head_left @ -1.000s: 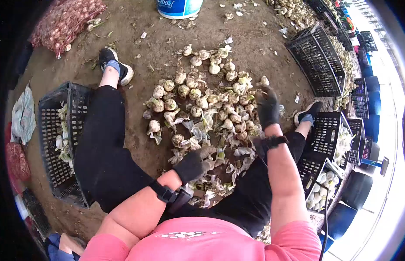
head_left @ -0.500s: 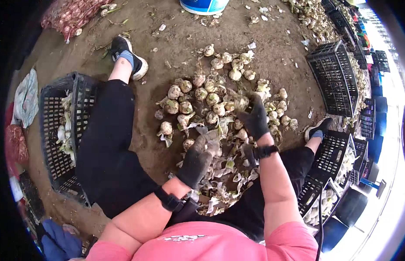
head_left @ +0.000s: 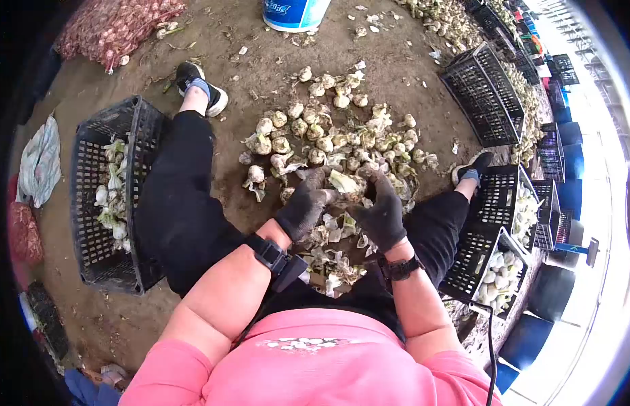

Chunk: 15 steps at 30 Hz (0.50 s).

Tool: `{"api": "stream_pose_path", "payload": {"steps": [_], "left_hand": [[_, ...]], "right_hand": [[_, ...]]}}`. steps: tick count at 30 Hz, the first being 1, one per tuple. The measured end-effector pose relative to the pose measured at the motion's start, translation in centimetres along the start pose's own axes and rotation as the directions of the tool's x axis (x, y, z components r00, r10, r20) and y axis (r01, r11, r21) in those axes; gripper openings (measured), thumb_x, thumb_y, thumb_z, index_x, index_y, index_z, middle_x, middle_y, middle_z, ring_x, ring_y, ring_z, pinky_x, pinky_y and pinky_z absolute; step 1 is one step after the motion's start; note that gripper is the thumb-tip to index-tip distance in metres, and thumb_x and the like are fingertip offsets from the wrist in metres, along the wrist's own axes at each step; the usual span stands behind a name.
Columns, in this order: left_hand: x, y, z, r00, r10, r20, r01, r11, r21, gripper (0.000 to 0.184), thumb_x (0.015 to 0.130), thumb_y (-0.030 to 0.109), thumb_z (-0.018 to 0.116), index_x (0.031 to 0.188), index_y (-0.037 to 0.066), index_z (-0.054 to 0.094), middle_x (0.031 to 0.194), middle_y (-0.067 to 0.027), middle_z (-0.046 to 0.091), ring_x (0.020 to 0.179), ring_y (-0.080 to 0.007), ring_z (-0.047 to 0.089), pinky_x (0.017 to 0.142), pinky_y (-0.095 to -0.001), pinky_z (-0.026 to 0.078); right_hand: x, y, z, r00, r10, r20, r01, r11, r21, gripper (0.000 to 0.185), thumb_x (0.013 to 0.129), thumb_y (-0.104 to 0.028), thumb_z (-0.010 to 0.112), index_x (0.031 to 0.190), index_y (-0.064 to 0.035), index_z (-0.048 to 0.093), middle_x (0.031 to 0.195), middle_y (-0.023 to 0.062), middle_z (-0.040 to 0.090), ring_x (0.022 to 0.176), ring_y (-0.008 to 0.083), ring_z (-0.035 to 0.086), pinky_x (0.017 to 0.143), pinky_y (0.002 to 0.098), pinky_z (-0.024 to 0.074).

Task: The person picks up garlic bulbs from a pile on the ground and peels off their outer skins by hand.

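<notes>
Both of my hands wear dark gloves and meet over the near part of a pile of bulbs [head_left: 318, 128] on the dirt floor. Between them is a pale bulb [head_left: 345, 183] with loose papery skins. My left hand [head_left: 305, 206] has its fingers closed on the bulb's left side. On its right side, my right hand [head_left: 383, 210] grips the same bulb with thumb and fingers. Loose peeled skins [head_left: 322, 260] lie below my hands, between my legs. The exact fingertip contact is partly hidden.
A black crate [head_left: 98, 203] with bulbs stands left of my left leg. Crates holding white bulbs [head_left: 501, 277] are at the right, with an empty-looking black crate [head_left: 484, 95] farther up. A blue-and-white bucket [head_left: 295, 15] and a red net sack [head_left: 115, 30] stand at the top.
My right hand has come in from the pile's right side toward my left hand, bringing a bulb. My left hand has moved up, and both hands are now together at the bulb.
</notes>
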<state>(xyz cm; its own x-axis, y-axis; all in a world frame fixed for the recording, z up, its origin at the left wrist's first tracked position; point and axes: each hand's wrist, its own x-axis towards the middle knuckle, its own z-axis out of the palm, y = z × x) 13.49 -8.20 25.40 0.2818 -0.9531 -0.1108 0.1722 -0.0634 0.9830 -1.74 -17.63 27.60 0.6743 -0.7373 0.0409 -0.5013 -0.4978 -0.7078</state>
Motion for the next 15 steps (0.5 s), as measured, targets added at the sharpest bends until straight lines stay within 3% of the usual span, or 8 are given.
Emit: {"api": "stream_pose_path", "payload": {"steps": [3, 7, 8, 9, 10, 11, 13, 15], "left_hand": [[0.0, 0.5, 0.2, 0.961, -0.229, 0.153, 0.273, 0.858, -0.434, 0.037, 0.086, 0.011, 0.047, 0.122, 0.001, 0.049, 0.107, -0.0094, 0.060, 0.099, -0.0174, 0.056, 0.089, -0.0290, 0.042], [-0.7, 1.5, 0.0, 0.994, -0.105, 0.005, 0.105, 0.993, 0.049, 0.041, 0.085, 0.006, 0.045, 0.126, 0.003, 0.049, 0.113, -0.0071, 0.059, 0.100, -0.0127, 0.056, 0.088, -0.0268, 0.044], [-0.7, 1.6, -0.2, 0.992, -0.116, 0.047, 0.121, 0.985, -0.121, 0.043, 0.084, 0.004, 0.043, 0.127, 0.002, 0.048, 0.116, -0.0077, 0.058, 0.103, -0.0136, 0.055, 0.089, -0.0268, 0.043], [-0.7, 1.8, -0.3, 0.989, -0.120, 0.092, 0.141, 0.947, -0.287, 0.046, 0.082, 0.003, 0.042, 0.128, 0.002, 0.047, 0.119, -0.0083, 0.056, 0.106, -0.0146, 0.054, 0.091, -0.0267, 0.042], [-0.6, 2.0, -0.3, 0.984, -0.115, 0.138, 0.165, 0.881, -0.443, 0.048, 0.081, 0.001, 0.041, 0.129, 0.001, 0.046, 0.122, -0.0088, 0.055, 0.109, -0.0155, 0.053, 0.093, -0.0267, 0.042], [-0.6, 2.1, -0.4, 0.983, -0.113, 0.144, 0.166, 0.879, -0.446, 0.048, 0.081, 0.001, 0.041, 0.129, 0.001, 0.046, 0.122, -0.0088, 0.055, 0.109, -0.0155, 0.053, 0.093, -0.0267, 0.042], [-0.4, 2.4, -0.4, 0.983, 0.023, 0.180, 0.045, 0.929, -0.367, 0.054, 0.078, -0.001, 0.040, 0.131, 0.001, 0.044, 0.124, -0.0087, 0.054, 0.111, -0.0157, 0.051, 0.095, -0.0267, 0.040], [-0.4, 1.4, -0.2, 0.957, 0.160, 0.241, -0.131, 0.982, -0.133, 0.058, 0.073, -0.004, 0.040, 0.131, 0.000, 0.045, 0.126, -0.0100, 0.052, 0.113, -0.0153, 0.050, 0.097, -0.0266, 0.038]], "right_hand": [[-0.7, -1.0, -0.2, 0.994, -0.096, -0.051, 0.089, 0.989, -0.120, 0.056, 0.064, -0.019, 0.074, 0.113, -0.0004, 0.053, 0.101, 0.0184, 0.058, 0.096, 0.0339, 0.056, 0.083, 0.0387, 0.0457], [-1.2, -3.0, 0.0, 0.986, -0.156, -0.061, 0.146, 0.980, -0.137, 0.046, 0.074, -0.016, 0.069, 0.115, -0.0004, 0.053, 0.100, 0.0138, 0.060, 0.090, 0.0252, 0.060, 0.079, 0.0340, 0.0490], [-1.3, -3.1, 0.3, 0.996, 0.091, -0.025, -0.075, 0.922, 0.380, 0.039, 0.080, -0.017, 0.064, 0.113, -0.0002, 0.053, 0.098, 0.0131, 0.060, 0.087, 0.0239, 0.060, 0.077, 0.0329, 0.0497], [-1.3, -3.2, 0.5, 0.950, 0.285, 0.127, -0.274, 0.570, 0.775, 0.032, 0.086, -0.018, 0.060, 0.112, 0.0000, 0.053, 0.096, 0.0123, 0.061, 0.083, 0.0226, 0.061, 0.075, 0.0319, 0.0503], [-1.1, -3.2, 0.7, 0.934, 0.299, 0.197, -0.313, 0.413, 0.855, 0.027, 0.094, -0.022, 0.047, 0.110, -0.0013, 0.053, 0.090, 0.0084, 0.061, 0.070, 0.0133, 0.060, 0.061, 0.0268, 0.0507], [-1.3, -3.4, 0.7, 0.933, 0.304, 0.193, -0.312, 0.417, 0.854, 0.027, 0.094, -0.022, 0.047, 0.110, -0.0013, 0.053, 0.090, 0.0084, 0.061, 0.070, 0.0133, 0.060, 0.061, 0.0268, 0.0507], [-1.1, -5.4, 0.7, 0.952, 0.295, 0.078, -0.300, 0.851, 0.431, 0.037, 0.097, -0.034, 0.037, 0.101, -0.0036, 0.058, 0.085, 0.0057, 0.061, 0.063, 0.0126, 0.056, 0.052, 0.0265, 0.0461], [-0.6, -2.6, 2.5, 0.905, 0.424, -0.043, -0.337, 0.775, 0.534, 0.041, 0.097, -0.037, 0.034, 0.098, -0.0055, 0.060, 0.083, 0.0041, 0.062, 0.062, 0.0128, 0.056, 0.051, 0.0260, 0.0442]]}}
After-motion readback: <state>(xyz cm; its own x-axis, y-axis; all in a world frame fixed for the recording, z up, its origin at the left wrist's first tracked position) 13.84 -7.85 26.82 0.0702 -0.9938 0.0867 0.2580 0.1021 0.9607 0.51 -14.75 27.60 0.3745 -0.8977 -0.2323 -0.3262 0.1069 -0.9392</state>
